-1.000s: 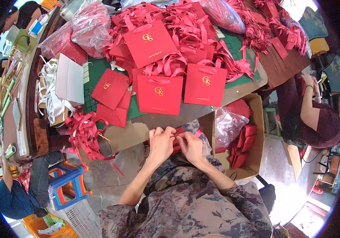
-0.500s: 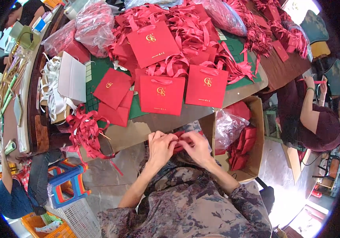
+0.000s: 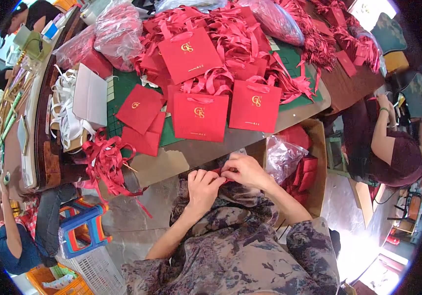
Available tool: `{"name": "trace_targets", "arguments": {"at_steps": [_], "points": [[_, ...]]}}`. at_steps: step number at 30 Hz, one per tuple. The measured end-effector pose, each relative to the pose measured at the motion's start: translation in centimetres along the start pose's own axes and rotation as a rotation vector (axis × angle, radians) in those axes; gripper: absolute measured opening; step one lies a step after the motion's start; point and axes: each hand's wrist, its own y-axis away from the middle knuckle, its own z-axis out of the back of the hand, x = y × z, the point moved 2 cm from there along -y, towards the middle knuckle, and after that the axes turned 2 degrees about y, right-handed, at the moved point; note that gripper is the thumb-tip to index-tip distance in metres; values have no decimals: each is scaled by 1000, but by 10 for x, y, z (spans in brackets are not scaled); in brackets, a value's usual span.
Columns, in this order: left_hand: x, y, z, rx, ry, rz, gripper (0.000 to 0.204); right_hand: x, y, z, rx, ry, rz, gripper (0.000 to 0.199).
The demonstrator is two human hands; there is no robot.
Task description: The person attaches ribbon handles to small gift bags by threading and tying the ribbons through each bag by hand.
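In front of my body, past the table's near edge, both hands meet with fingers pinched. My left hand (image 3: 203, 191) is closed with bent fingers on a small red piece, which looks like ribbon (image 3: 223, 175). Thumb and fingers of my right hand (image 3: 247, 172) pinch the same red piece from the other side. Most of it is hidden by my fingers. Ahead on the table, two red paper bags with ribbon handles, a left bag (image 3: 198, 127) and a right bag (image 3: 254, 115), lie near the edge.
A heap of red ribboned bags (image 3: 191, 54) covers the table's middle. Loose red ribbons (image 3: 106, 162) hang over its left edge beside a white box (image 3: 89, 98). At right stands a cardboard carton (image 3: 319, 172) holding red pieces. Stacked stools (image 3: 85, 226) are lower left; a co-worker (image 3: 385, 142) sits at right.
My right hand has moved up and slightly right, and my left hand slightly down and right. Less of the red piece shows between them. The co-worker's hands at right have shifted.
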Motion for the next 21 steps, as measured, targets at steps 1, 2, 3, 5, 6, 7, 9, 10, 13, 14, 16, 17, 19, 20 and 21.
{"name": "trace_targets", "arguments": {"at_steps": [1,2,3,5,6,7,9,10,13,14,16,17,19,20,21], "points": [[1,-1,0,-14,-3,7,13,-2,-2,-2,7,-74,21,13],[1,-2,0,-27,-5,13,11,-6,-3,-7,2,-72,14,13],[2,0,0,-24,2,7,11,-11,-5,-12,-109,-192,-18,12],[5,2,0,15,12,84,13,-8,-13,-5,-343,-362,-53,10],[7,2,1,18,22,107,9,-8,-16,2,-354,-375,-115,9],[6,-2,4,22,27,104,9,-7,-19,8,-367,-389,-179,8],[8,-11,9,4,-10,178,9,-10,-23,12,-427,-378,-202,7],[12,-12,11,2,32,187,13,-12,-26,15,-450,-376,-192,10],[20,-13,20,31,31,183,21,-14,-15,26,-468,-282,-220,14],[23,-9,22,56,22,199,28,-19,-5,28,-513,-380,-309,16],[26,-2,33,52,2,226,31,-29,17,36,-502,-362,-487,19],[28,2,38,48,-20,250,34,-36,30,41,-447,-245,-575,21],[34,12,46,53,-57,257,38,-57,50,34,-391,28,-621,35],[37,16,50,50,-55,272,39,-76,61,22,-354,85,-668,37],[38,18,52,47,-54,286,40,-102,72,5,-319,141,-715,39]]}}
